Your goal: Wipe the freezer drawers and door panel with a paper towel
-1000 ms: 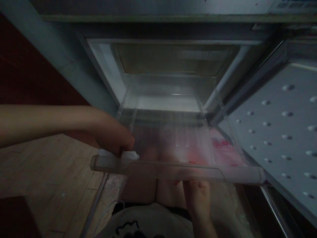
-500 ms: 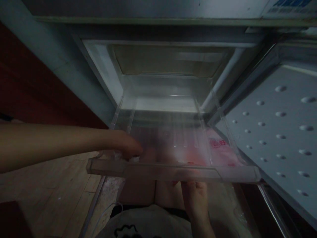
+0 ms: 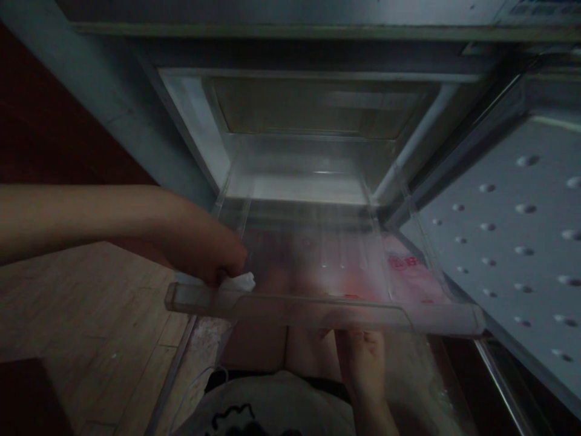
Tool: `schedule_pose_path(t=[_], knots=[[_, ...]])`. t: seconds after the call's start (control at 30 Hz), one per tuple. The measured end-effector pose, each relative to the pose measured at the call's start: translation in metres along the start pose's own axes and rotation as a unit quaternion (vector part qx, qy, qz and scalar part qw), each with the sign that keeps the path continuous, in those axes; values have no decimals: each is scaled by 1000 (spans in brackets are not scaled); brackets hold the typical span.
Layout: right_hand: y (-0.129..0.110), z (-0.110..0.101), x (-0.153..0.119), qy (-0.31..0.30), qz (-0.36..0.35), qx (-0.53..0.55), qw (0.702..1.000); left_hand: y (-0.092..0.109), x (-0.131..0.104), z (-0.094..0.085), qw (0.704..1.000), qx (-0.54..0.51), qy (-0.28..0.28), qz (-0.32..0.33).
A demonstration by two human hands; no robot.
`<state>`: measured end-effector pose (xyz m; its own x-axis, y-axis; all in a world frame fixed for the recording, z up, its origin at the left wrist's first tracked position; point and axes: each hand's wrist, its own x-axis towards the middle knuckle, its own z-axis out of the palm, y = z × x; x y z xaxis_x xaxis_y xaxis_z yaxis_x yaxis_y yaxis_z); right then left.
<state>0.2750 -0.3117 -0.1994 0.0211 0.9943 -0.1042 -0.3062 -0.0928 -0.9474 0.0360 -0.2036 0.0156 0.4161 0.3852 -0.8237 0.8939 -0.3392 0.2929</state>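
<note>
A clear plastic drawer [image 3: 313, 242] juts out of the open fridge compartment [image 3: 195, 109], tilted over my lap. My left hand [image 3: 211, 245] is closed on a white cloth or tissue [image 3: 239, 282] at the drawer's front left corner, on the inner side. Part of the white piece hangs out below my fingers. My right hand [image 3: 361, 351] grips the drawer's front edge [image 3: 318, 312] from below, right of the middle. Its fingertips are partly behind the plastic.
The fridge door [image 3: 494, 242], with rows of round bumps, stands open on the right. A pink bag with red print [image 3: 408, 263] shows through the drawer's right side. Wooden floor [image 3: 118, 315] lies at left, with a white cable [image 3: 200, 378] near my legs.
My left hand has moved up and left out of the drawer's front corner, and more of the white piece shows. My right hand keeps its place under the front edge.
</note>
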Motion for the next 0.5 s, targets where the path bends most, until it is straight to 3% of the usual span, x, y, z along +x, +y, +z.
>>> schedule_pose_path(t=[0.07,0.2,0.33,0.5], knots=[[3,-2,0,-4,-7,3,1000,7,0,-3,999,13,-49,20],[3,-4,0,-5,-15,-20,1000,11,17,0,995,58,-61,55],[-5,-1,1,-30,-28,-46,998,-1,46,12,986,140,-59,63],[-3,-1,0,11,-6,-28,1000,-22,90,34,982,176,-49,45]])
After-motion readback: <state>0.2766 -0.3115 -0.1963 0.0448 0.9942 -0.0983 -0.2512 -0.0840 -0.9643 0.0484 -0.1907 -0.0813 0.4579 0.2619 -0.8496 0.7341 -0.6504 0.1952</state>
